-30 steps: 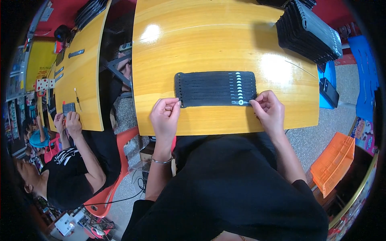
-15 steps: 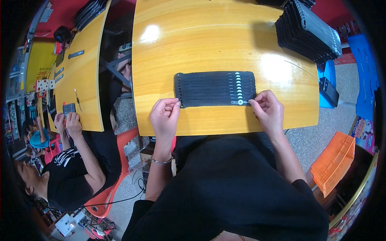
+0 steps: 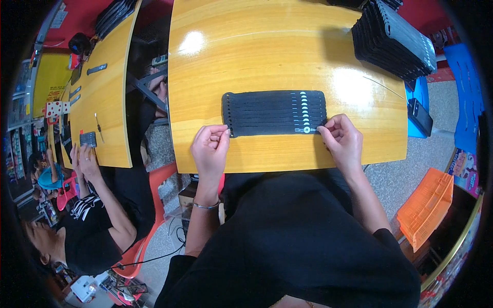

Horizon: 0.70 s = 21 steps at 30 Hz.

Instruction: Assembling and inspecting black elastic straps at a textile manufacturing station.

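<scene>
Black fabric straps [image 3: 262, 110] lie on the wooden table in front of me, overlapped in a neat stack with only a narrow edge of each showing. Every strap has a pale round mark toward its right end and a hole at its left end. My left hand [image 3: 210, 149] pinches the near left corner, thumb against forefinger. At the near right corner, my right hand [image 3: 343, 143] pinches the same nearest strap. Both hands rest at the near edge of the stack.
A tall pile of black straps [image 3: 390, 41] stands at the table's far right corner. A thin stick [image 3: 382, 87] lies near the right edge. On the floor at right is an orange crate [image 3: 426, 208]. At left, another person works at a second table [image 3: 110, 118].
My hands and the strap stack stay almost still. At the left table, the other person's hands have shifted slightly toward their body, and their head has moved lower in view.
</scene>
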Each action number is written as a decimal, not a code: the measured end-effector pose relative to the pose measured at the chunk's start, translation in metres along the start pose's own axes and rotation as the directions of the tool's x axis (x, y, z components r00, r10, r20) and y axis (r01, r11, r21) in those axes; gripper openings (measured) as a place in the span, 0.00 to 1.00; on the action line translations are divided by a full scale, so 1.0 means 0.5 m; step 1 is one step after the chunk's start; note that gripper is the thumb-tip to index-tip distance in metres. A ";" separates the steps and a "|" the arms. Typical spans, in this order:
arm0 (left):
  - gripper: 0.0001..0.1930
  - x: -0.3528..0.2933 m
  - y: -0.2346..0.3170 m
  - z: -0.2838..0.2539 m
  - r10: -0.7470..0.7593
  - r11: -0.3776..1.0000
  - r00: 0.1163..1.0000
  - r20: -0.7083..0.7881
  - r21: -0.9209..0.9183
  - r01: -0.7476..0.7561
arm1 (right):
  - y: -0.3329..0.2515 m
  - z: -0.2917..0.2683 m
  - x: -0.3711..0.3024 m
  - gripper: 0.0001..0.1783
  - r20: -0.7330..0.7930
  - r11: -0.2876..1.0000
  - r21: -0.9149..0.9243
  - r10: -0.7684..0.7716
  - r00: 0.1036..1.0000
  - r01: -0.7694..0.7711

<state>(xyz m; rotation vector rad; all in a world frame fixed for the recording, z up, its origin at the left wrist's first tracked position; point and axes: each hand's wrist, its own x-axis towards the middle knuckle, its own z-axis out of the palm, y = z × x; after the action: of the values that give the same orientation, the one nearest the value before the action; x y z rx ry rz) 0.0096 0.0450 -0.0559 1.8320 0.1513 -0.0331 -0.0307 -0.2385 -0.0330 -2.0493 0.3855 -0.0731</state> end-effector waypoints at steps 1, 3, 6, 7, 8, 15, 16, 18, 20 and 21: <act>0.04 0.000 0.001 0.000 -0.001 1.000 1.000 0.000 0.000 0.001 | 0.003 0.001 0.000 0.10 -0.002 1.000 0.000 0.001 1.000 -0.001; 0.04 0.000 0.003 0.001 -0.006 1.000 1.000 0.000 0.003 0.006 | 0.004 0.001 0.001 0.10 -0.007 1.000 0.000 0.003 1.000 -0.003; 0.04 0.001 0.000 -0.001 0.007 1.000 1.000 -0.001 0.024 -0.007 | 0.002 0.002 0.001 0.10 -0.010 1.000 0.016 -0.016 1.000 0.016; 0.04 0.001 0.001 -0.001 0.007 1.000 1.000 -0.001 0.024 -0.007 | 0.000 0.001 0.001 0.10 -0.011 1.000 0.002 -0.018 1.000 0.018; 0.04 0.001 0.001 -0.001 0.005 1.000 1.000 0.000 0.027 -0.005 | 0.001 0.001 0.001 0.10 -0.011 1.000 -0.011 -0.019 1.000 0.019; 0.04 0.001 0.000 0.000 0.018 0.999 1.000 -0.003 0.031 -0.018 | 0.001 0.001 0.001 0.10 -0.005 1.000 0.004 0.003 1.000 -0.003; 0.04 0.000 0.001 0.000 0.018 0.999 1.000 -0.003 0.031 -0.018 | 0.001 0.001 0.002 0.10 -0.009 1.000 0.005 -0.002 1.000 0.002; 0.04 -0.001 0.001 -0.002 0.018 1.000 1.000 -0.004 0.016 -0.018 | 0.000 0.002 0.001 0.10 -0.011 1.000 0.006 -0.009 1.000 0.009; 0.04 -0.001 0.001 -0.001 0.018 1.000 1.000 -0.001 0.017 -0.018 | -0.002 0.001 0.002 0.10 -0.011 1.000 -0.006 -0.007 1.000 0.006; 0.04 0.001 0.000 0.001 0.017 1.000 1.000 0.003 0.018 -0.017 | 0.001 0.000 0.003 0.10 -0.013 1.000 -0.005 -0.003 1.000 0.003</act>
<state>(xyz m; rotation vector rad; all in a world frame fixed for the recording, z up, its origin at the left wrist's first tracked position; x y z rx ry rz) 0.0100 0.0443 -0.0559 1.8506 0.1340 -0.0257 -0.0296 -0.2391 -0.0336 -2.0555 0.3910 -0.0869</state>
